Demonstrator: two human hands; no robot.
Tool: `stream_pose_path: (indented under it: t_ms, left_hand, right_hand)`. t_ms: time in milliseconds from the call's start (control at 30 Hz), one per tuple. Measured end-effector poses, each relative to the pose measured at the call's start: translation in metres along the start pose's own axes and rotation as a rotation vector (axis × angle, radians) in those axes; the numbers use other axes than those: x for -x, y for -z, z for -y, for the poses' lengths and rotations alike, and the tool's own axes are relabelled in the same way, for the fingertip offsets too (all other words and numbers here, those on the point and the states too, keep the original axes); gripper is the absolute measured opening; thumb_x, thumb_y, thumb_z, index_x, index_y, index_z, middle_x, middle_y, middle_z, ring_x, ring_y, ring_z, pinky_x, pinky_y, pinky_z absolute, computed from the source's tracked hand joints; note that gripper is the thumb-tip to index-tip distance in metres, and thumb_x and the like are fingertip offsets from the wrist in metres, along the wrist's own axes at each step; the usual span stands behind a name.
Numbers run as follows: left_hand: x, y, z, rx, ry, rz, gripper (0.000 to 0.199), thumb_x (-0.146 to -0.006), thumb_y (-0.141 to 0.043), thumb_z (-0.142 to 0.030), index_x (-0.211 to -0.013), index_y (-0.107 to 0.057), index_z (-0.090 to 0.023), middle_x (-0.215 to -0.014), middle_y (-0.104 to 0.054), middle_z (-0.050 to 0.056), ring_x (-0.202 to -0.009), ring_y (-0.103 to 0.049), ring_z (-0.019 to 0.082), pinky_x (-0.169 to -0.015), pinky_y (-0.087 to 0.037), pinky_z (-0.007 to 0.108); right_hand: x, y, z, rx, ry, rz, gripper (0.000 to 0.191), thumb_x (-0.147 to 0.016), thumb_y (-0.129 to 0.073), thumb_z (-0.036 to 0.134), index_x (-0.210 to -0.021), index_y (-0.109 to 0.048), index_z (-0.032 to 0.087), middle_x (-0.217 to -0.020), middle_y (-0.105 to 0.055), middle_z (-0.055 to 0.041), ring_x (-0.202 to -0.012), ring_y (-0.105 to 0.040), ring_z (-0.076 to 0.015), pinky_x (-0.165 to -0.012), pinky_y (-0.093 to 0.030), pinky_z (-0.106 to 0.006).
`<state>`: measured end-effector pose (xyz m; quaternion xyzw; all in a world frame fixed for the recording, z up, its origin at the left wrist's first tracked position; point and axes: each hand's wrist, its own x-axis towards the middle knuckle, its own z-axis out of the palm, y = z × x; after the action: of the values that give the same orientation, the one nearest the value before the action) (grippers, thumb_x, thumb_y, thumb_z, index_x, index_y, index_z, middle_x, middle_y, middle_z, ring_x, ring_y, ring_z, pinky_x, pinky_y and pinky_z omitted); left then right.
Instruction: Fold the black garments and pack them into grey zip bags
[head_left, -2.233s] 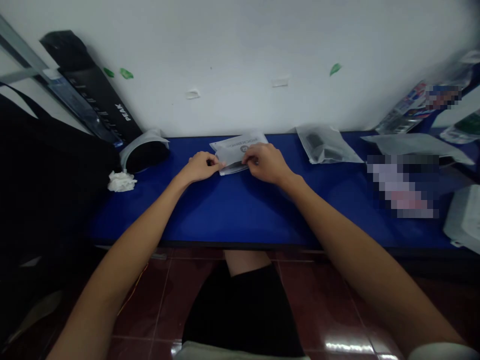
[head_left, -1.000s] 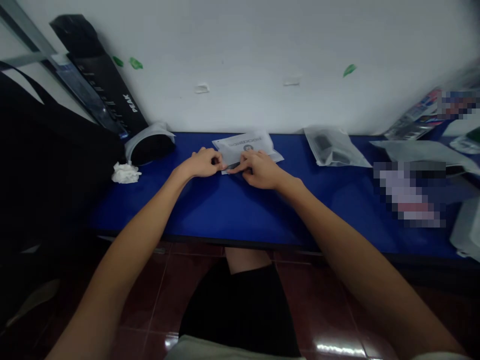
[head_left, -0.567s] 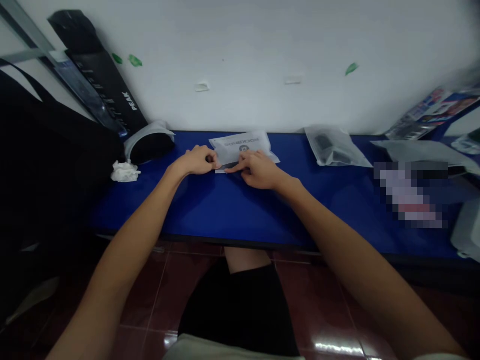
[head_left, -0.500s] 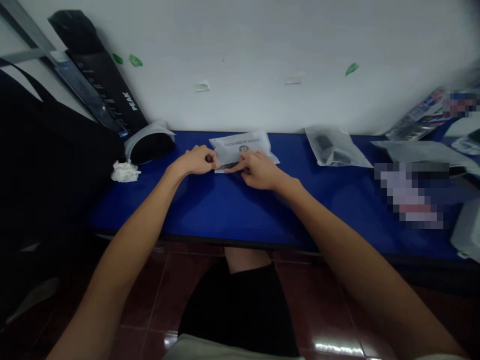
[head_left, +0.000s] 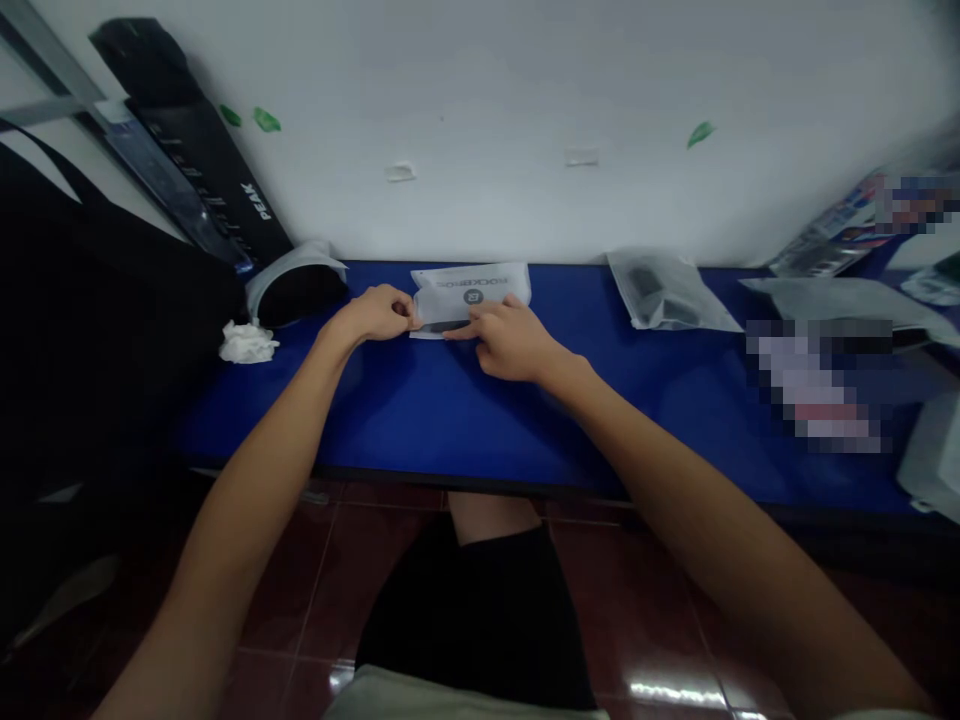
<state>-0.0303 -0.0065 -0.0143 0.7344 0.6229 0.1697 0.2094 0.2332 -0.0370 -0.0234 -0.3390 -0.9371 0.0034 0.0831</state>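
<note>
**Two hands at a white packet**

The left hand [head_left: 371, 315] was curled, fingertips pinching the edge of a white plastic packet [head_left: 471, 297] on the blue tabletop [head_left: 420, 420]. The right hand [head_left: 510, 342] lay half-open, fingers flat on it. The packet's far edge sat just beside the white wall [head_left: 480, 130].

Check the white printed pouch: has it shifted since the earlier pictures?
Yes: the white printed pouch has slid left, closer to the crumpled white tissue.

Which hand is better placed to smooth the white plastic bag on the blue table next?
Probably the right hand: its fingers lie on top of the white plastic bag. The left hand is curled and reaches only the bag's left edge.
</note>
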Motion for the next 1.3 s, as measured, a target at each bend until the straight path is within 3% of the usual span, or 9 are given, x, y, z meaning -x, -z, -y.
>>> stream_pose_path:
  t_ms: [233, 367, 500, 633, 833, 1067, 1167, 1300]
  left_hand:
    - [-0.003, -0.003, 0.001, -0.123, 0.164, -0.139, 0.01, -0.075, -0.079, -0.031, -0.071, -0.074, -0.024, -0.079, -0.074, 0.006, -0.088, -0.069, 0.026, -0.086, -0.055, 0.035]
    - [-0.006, -0.009, 0.007, -0.181, 0.191, -0.234, 0.013, -0.085, -0.073, -0.03, -0.075, -0.07, -0.023, -0.093, -0.074, 0.009, -0.105, -0.067, 0.031, -0.103, -0.054, 0.044]
    - [-0.006, -0.013, 0.011, -0.22, 0.225, -0.348, 0.008, -0.094, -0.065, -0.027, -0.092, -0.071, -0.021, -0.12, -0.069, 0.016, -0.126, -0.06, 0.037, -0.113, -0.05, 0.054]
    - [-0.006, -0.015, 0.012, -0.247, 0.226, -0.469, 0.014, -0.1, -0.059, -0.025, -0.107, -0.07, -0.021, -0.133, -0.064, 0.02, -0.136, -0.056, 0.042, -0.115, -0.047, 0.061]
    - [-0.002, -0.007, 0.007, -0.217, 0.218, -0.661, 0.022, -0.102, -0.063, -0.039, -0.117, -0.067, -0.023, -0.14, -0.061, 0.021, -0.143, -0.053, 0.047, -0.117, -0.041, 0.066]
    - [0.006, 0.004, -0.002, -0.158, 0.205, -0.829, 0.033, -0.109, -0.049, -0.05, -0.114, -0.064, -0.021, -0.143, -0.058, 0.018, -0.147, -0.045, 0.042, -0.119, -0.033, 0.063]
    - [0.008, 0.004, -0.007, -0.207, 0.194, -0.851, 0.031, -0.113, -0.042, -0.039, -0.116, -0.064, -0.017, -0.141, -0.059, 0.018, -0.142, -0.048, 0.037, -0.116, -0.034, 0.061]
    - [0.009, 0.002, -0.009, -0.268, 0.229, -0.866, 0.016, -0.107, -0.048, -0.021, -0.116, -0.061, -0.017, -0.14, -0.061, 0.019, -0.136, -0.054, 0.037, -0.115, -0.039, 0.059]
  right_hand:
    - [-0.002, 0.005, 0.007, 0.053, 0.009, 0.016, 0.059, -0.093, -0.053, 0.009, -0.149, -0.071, 0.015, -0.118, -0.074, -0.0184, -0.114, -0.063, -0.0344, -0.098, -0.034, -0.046]
    - [-0.002, 0.004, 0.007, 0.068, 0.009, 0.013, 0.053, -0.093, -0.052, 0.009, -0.139, -0.077, 0.014, -0.115, -0.075, -0.0174, -0.114, -0.062, -0.0341, -0.096, -0.033, -0.045]
    - [-0.001, 0.005, 0.008, 0.066, 0.012, 0.011, 0.048, -0.093, -0.051, 0.007, -0.131, -0.08, 0.014, -0.111, -0.074, -0.0161, -0.109, -0.063, -0.0318, -0.093, -0.032, -0.043]
    - [-0.001, 0.005, 0.007, 0.057, 0.028, -0.004, 0.049, -0.092, -0.053, 0.007, -0.132, -0.08, 0.017, -0.109, -0.074, -0.0149, -0.105, -0.063, -0.0304, -0.092, -0.031, -0.042]
    - [0.0, 0.005, 0.007, 0.055, 0.039, -0.015, 0.047, -0.087, -0.055, 0.006, -0.124, -0.082, 0.015, -0.111, -0.074, -0.015, -0.106, -0.062, -0.0311, -0.091, -0.032, -0.042]
    - [0.0, 0.007, 0.011, 0.028, 0.037, -0.003, 0.045, -0.089, -0.055, 0.006, -0.124, -0.083, 0.014, -0.111, -0.074, -0.0154, -0.101, -0.063, -0.0295, -0.088, -0.029, -0.041]
    - [0.0, 0.007, 0.012, 0.022, 0.037, 0.0, 0.046, -0.09, -0.055, 0.006, -0.126, -0.083, 0.014, -0.113, -0.074, -0.0152, -0.101, -0.064, -0.0292, -0.089, -0.029, -0.04]
    - [0.0, 0.008, 0.012, -0.001, 0.022, 0.004, 0.047, -0.088, -0.056, 0.005, -0.126, -0.082, 0.014, -0.116, -0.075, -0.0151, -0.102, -0.064, -0.029, -0.09, -0.03, -0.04]
